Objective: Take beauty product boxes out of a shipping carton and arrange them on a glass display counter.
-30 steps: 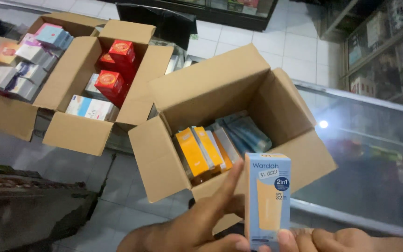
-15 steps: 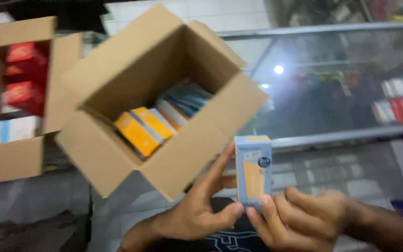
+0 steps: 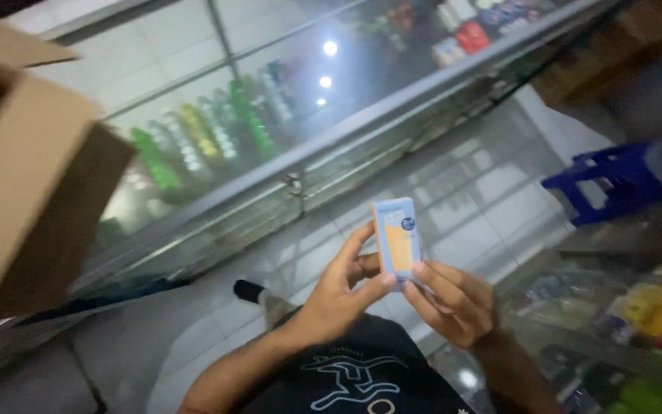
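pale blue carton (image 3: 395,243) with an orange panel, small and upright, just right of frame centre, above a dark printed shirt (image 3: 362,368). pinched from both sides: left hand (image 3: 339,295) closed on its left edge and lower corner, thumb across the bottom; right hand (image 3: 446,303) cupped under the right lower corner, fingertips (image 3: 423,270) on the front face. held only by the lower part, top half free.

behind it, white tiled floor (image 3: 484,192) and a long glass display case (image 3: 285,146) running from lower left to upper right, green bottles (image 3: 193,138) inside. brown cardboard box (image 3: 24,192) at the left edge, blue plastic stool (image 3: 614,180) on its side at the right.

likely risk: with so light a fingertip hold low on the carton, could tip or slip down onto the tiles if either hand loosens; heavy blur suggests quick movement, adding to that.
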